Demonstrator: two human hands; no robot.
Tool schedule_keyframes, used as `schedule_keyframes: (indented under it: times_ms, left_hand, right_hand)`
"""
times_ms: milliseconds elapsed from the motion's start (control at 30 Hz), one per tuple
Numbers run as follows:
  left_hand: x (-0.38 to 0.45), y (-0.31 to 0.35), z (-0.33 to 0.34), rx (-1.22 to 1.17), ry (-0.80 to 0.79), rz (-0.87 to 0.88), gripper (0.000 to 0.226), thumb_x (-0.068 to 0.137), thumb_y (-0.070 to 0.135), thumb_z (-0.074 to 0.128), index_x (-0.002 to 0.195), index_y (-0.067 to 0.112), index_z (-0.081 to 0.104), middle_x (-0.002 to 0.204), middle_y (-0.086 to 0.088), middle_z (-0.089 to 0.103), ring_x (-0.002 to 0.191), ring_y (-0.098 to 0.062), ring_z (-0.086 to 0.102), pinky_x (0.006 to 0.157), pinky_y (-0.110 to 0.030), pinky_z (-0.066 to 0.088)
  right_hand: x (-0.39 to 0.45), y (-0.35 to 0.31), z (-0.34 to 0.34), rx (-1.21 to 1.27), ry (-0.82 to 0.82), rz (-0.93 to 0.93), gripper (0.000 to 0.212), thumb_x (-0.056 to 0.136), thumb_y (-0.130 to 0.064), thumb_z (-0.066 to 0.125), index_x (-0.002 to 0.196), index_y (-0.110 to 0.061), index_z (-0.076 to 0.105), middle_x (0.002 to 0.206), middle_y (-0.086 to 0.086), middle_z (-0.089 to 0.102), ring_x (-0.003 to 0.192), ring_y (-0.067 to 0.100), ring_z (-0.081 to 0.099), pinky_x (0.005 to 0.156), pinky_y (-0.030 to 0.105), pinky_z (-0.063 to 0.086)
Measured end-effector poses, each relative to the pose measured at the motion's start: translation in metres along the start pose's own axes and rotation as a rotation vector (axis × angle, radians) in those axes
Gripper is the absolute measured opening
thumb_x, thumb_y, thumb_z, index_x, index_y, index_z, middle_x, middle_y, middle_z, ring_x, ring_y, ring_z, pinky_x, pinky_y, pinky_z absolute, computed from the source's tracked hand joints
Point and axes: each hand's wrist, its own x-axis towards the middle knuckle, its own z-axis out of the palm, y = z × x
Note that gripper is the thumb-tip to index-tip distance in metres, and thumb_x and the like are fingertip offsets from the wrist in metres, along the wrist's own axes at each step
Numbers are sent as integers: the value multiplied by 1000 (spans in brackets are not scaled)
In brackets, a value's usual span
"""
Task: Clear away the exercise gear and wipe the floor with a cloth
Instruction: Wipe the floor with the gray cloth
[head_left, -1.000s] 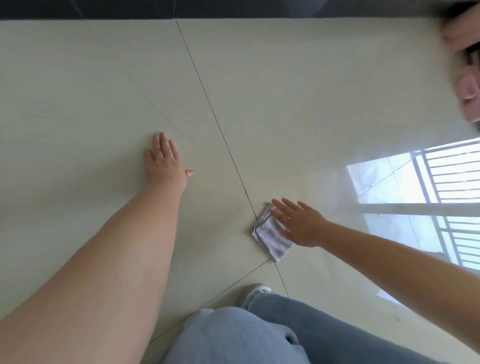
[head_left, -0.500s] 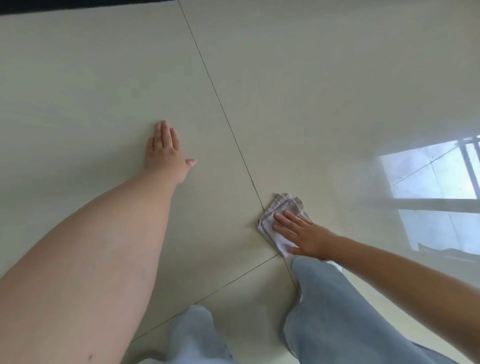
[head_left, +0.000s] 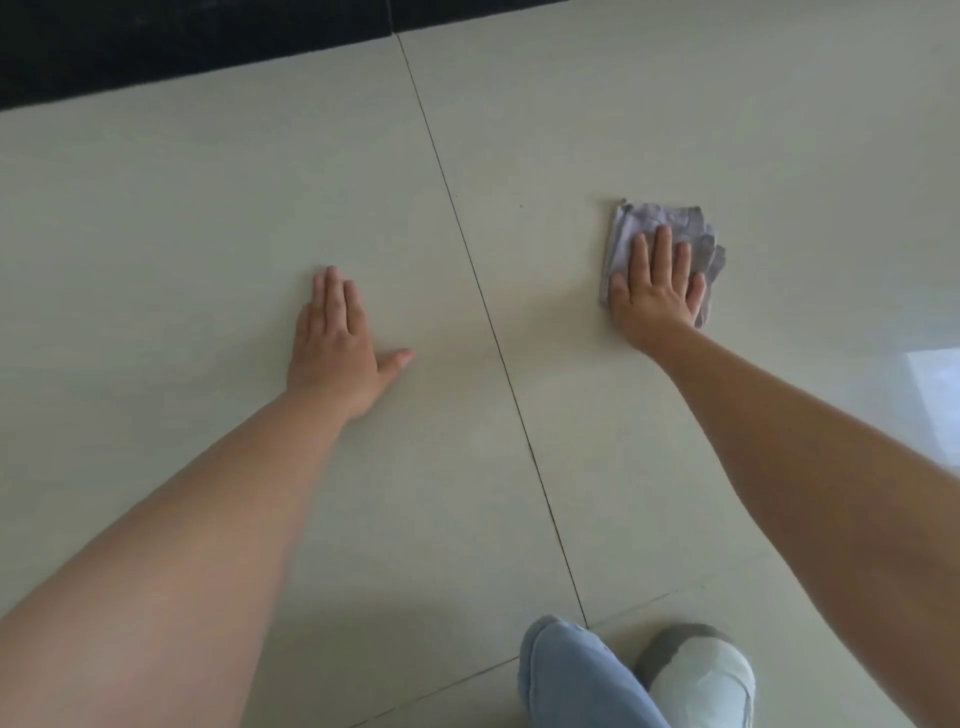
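Note:
A folded grey cloth (head_left: 655, 221) lies flat on the pale tiled floor (head_left: 545, 130), right of the long grout line. My right hand (head_left: 655, 288) presses down on it with the palm, fingers spread and flat, covering its near half. My left hand (head_left: 337, 345) rests flat on the bare tile left of the grout line, fingers together, thumb out, holding nothing. No exercise gear is in view.
A dark strip (head_left: 182, 41) borders the floor at the far top left. My knee in blue jeans (head_left: 571, 670) and a grey-white shoe (head_left: 701, 675) are at the bottom middle. A bright window reflection (head_left: 932, 395) shines at the right edge.
My right hand has pushed the cloth away from my knees, farther out and to the right of the grout line. The left hand stays planted on the tile.

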Motion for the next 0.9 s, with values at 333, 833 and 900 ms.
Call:
schedule_keyframes:
  times_ms: [333,833,900]
  left_hand:
    - [5,6,5,-9,70,-25,92,90,46,50,147,-5,-2,157,-19,-11,147,-28,-10,119,-35,-2]
    - [13,-4,22,5,217,29,97,55,29,88,123,-24,45,133,-40,43,122,-53,46,96,-57,40]
    - [13,-3,19,10,175,14,96,51,29,90,119,-24,50,129,-41,47,116,-54,51,91,-58,44]
  right_hand:
    - [4,-96,14,-195,-37,-631,55,100,-40,19,149,-22,5,159,3,-5,147,27,-6,117,42,-7]
    - [124,-76,-60,-51,62,-202,54,100,-35,16,149,-21,-1,158,5,-11,146,28,-11,118,46,-5]
    - [117,-120,-53,-174,2,-384,54,101,-37,11,148,-22,-9,157,4,-16,145,29,-14,117,46,-7]
